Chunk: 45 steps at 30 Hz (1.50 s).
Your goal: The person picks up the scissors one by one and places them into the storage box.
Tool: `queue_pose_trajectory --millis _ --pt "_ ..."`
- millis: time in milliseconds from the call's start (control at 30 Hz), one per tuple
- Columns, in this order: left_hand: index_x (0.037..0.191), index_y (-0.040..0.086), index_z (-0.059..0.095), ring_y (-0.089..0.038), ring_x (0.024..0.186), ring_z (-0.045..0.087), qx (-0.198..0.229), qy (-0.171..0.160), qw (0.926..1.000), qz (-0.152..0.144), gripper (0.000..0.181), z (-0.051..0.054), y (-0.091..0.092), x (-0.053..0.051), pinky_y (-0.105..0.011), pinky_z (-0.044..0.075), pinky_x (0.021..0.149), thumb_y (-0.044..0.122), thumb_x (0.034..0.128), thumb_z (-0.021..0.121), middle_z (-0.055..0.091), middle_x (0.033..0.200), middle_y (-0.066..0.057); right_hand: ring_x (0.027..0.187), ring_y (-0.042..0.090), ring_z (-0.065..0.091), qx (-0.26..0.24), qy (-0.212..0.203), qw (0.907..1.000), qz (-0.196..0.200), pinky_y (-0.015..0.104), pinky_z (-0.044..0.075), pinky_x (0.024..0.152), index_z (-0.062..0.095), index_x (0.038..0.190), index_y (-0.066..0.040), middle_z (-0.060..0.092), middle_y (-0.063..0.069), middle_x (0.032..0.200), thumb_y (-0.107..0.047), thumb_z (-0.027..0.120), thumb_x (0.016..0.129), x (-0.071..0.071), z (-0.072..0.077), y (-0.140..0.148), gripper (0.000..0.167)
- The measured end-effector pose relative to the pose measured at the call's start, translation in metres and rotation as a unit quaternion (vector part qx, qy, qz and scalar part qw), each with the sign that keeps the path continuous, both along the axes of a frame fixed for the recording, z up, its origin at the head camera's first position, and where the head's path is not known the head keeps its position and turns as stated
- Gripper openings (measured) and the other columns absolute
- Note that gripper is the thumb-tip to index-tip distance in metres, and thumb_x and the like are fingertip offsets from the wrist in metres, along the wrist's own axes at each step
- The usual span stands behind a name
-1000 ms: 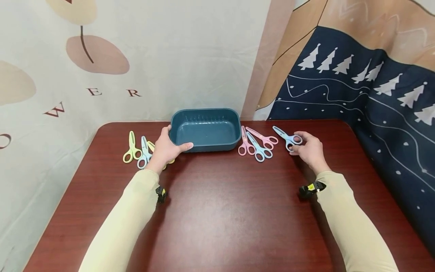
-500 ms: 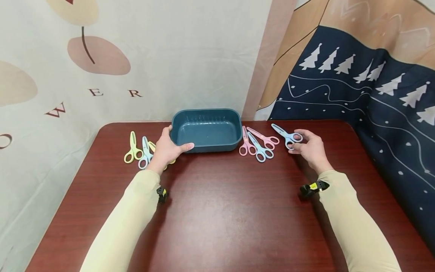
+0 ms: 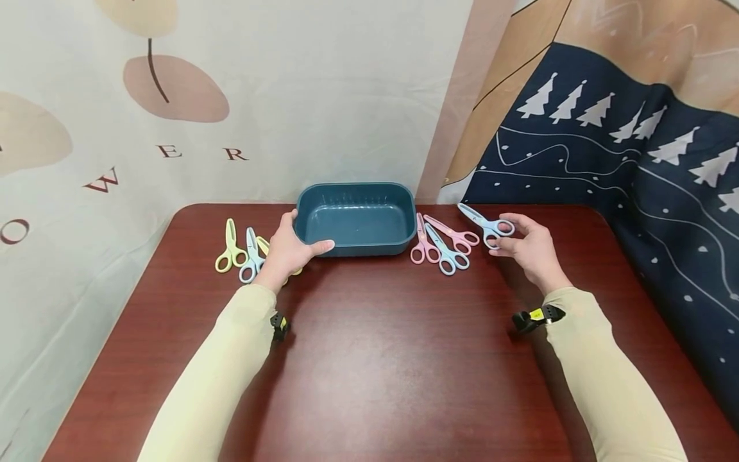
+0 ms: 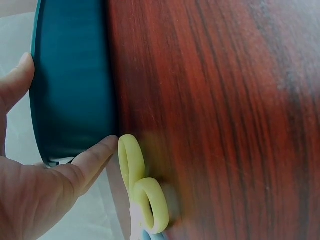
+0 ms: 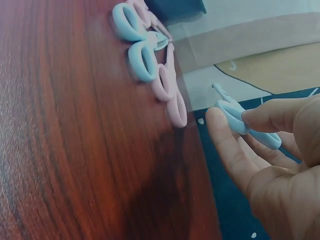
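My left hand [image 3: 290, 250] is spread over the near left corner of a dark teal plastic bin [image 3: 375, 249]. Its thumb lies along the front rim, and in the left wrist view its straight fingers [image 4: 95, 157] reach down the left side. My right hand [image 3: 534, 253] pinches one handle of light blue scissors [image 3: 491, 226] between thumb and fingers, blades pointing up and left. In the right wrist view these scissors [image 5: 235, 117] appear raised off the table. Left of them lie pink scissors [image 3: 447, 229], blue scissors [image 3: 441, 243] and more pink scissors [image 3: 424, 240], close together beside the bin.
Green-yellow scissors [image 3: 231, 242] and blue scissors [image 3: 252, 247] lie left of the bin. Yellow scissors [image 3: 262, 246] are partly hidden behind my left hand. The dark red wooden table [image 3: 375, 359] ends at the back against a hanging cloth [image 3: 323, 96].
The blue scissors in my right hand have shifted slightly up and left, towards the bin. My left hand keeps its place at the bin's corner. The head view has shifted slightly.
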<state>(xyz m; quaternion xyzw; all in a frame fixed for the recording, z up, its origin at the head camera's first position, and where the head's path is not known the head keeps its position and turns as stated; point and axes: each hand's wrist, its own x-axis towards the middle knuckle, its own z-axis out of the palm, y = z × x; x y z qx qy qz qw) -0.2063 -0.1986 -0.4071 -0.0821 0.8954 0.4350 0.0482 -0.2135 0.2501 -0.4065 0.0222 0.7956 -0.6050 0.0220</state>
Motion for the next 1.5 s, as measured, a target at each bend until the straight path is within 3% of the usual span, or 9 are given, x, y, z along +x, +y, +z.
queue_pose_trajectory --millis 667,933,1500 --pt "0.165 0.008 0.012 -0.041 0.151 0.032 0.000 -0.005 1.0000 0.003 0.112 0.000 0.001 0.000 -0.057 0.033 0.119 0.041 0.0860 0.084 0.027 0.166 -0.024 0.086 0.007 0.075 -0.020 -0.010 0.9996 0.020 0.028 0.062 0.076 0.043 0.151 0.003 0.050 0.017 0.133 0.010 0.063 0.096 -0.005 0.011 -0.017 0.059" --pt "0.165 0.008 0.012 -0.042 0.150 0.032 -0.001 0.000 1.0000 0.005 0.112 -0.001 0.001 0.000 -0.058 0.033 0.119 0.039 0.0858 0.085 0.027 0.166 -0.024 0.085 0.007 0.073 -0.004 -0.016 0.9994 0.032 0.027 0.061 0.080 0.044 0.154 -0.002 0.049 0.024 0.145 0.005 0.064 0.097 -0.006 0.019 -0.026 0.060" --pt "0.165 0.008 0.011 -0.041 0.151 0.031 0.005 -0.005 1.0000 0.005 0.112 0.000 0.000 -0.001 -0.059 0.032 0.119 0.039 0.0864 0.084 0.026 0.166 -0.024 0.081 0.007 0.071 0.013 0.006 0.9981 0.059 0.028 0.061 0.079 0.049 0.149 0.001 0.056 0.024 0.138 0.006 0.066 0.095 -0.010 0.031 -0.048 0.057"
